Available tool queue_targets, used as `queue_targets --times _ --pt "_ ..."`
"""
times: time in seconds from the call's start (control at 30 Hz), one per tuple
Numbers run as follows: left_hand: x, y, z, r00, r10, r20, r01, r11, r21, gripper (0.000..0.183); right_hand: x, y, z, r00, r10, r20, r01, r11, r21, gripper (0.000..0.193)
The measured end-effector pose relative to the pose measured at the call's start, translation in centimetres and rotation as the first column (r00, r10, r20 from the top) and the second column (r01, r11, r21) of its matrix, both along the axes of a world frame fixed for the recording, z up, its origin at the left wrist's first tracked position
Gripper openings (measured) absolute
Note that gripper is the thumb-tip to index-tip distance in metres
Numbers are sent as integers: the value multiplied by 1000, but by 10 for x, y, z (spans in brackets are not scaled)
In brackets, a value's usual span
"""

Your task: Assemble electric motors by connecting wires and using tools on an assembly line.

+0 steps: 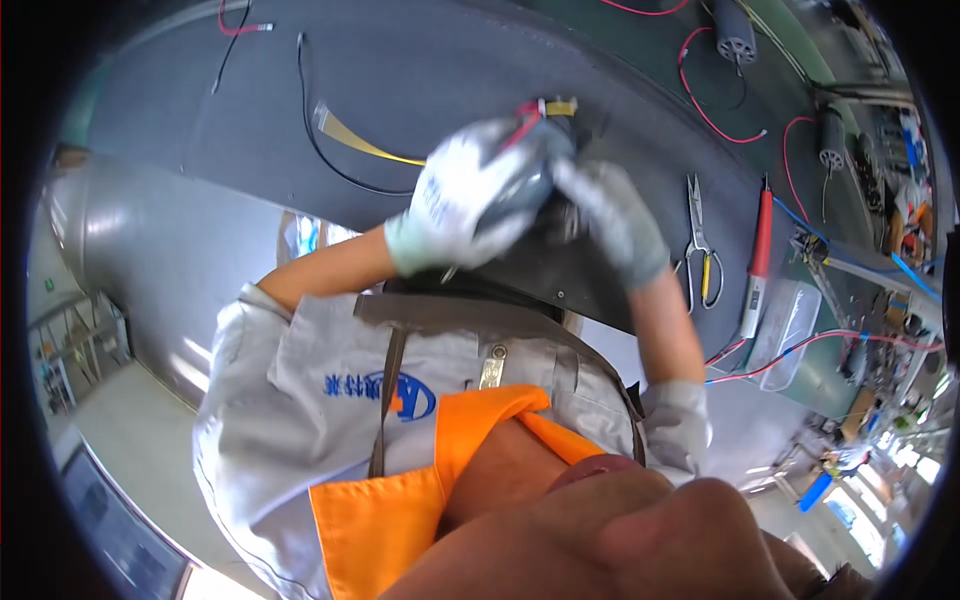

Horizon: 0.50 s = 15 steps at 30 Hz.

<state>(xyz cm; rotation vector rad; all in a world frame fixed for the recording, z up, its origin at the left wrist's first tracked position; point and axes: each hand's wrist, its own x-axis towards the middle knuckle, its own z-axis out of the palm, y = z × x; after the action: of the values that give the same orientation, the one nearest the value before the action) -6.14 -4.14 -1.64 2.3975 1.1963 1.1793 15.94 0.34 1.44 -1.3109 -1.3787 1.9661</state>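
My left hand (462, 192), in a white knit glove, is closed round a dark grey cylindrical motor (553, 135) above the bench. A red wire and a yellow piece show at the motor's far end. My right hand (622, 222), also gloved, is at the motor's right side, its fingers bent toward it. Motion blurs those fingers, so their grip cannot be made out. A yellow flat strip (350, 140) and a black cable (308, 120) run out to the left from beside my left hand.
Right of my hands lie scissors (697, 235) and a red-and-white pen-shaped tool (760, 255) with a cord. A clear plastic tray (788, 330) is beyond them. Motors with red wires, one of them a grey motor (735, 40), lie at the far right. A red wire (245, 27) lies far left.
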Motion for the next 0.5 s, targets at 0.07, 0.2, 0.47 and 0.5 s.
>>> queue_targets --times 0.07,0.2,0.47,0.5 --pt "14 65 -9 973 232 4 -227 951 208 69 -7 61 -21 997 -49 -56 64 948 312 44" --pt "31 217 -7 868 494 61 -457 839 -296 66 -34 194 -73 791 -351 -501 440 895 68 49" --pt "-49 124 14 589 585 558 338 449 -827 44 39 46 -32 973 -108 204 -34 807 589 51" --pt "-48 99 18 557 622 550 293 473 -831 46 66 31 -34 955 -263 140 131 794 594 51"
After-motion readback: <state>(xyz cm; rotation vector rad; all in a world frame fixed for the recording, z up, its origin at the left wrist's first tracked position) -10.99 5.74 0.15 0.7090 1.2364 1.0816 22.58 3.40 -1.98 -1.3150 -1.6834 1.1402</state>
